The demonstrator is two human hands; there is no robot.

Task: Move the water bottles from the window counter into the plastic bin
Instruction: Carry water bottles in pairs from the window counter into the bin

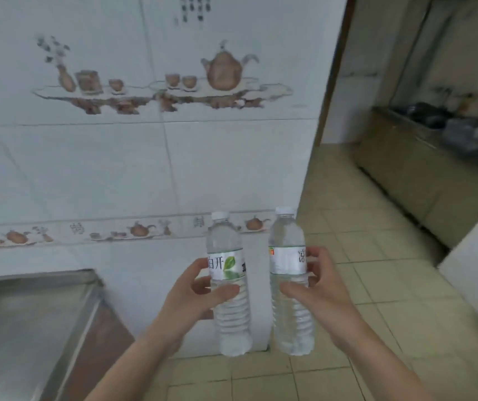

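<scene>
Two clear water bottles, white caps, white label bands. Left bottle (230,282) upright, tilted slightly, held mid-air. Right bottle (289,280) upright just beside it, apart, likewise held.

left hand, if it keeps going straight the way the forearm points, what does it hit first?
Probably the white tiled wall. The left hand, gripping a clear plastic water bottle with a leaf label, points forward and up toward the wall's teapot-pattern border. Nothing visible lies between, though depth is hard to judge.
</scene>
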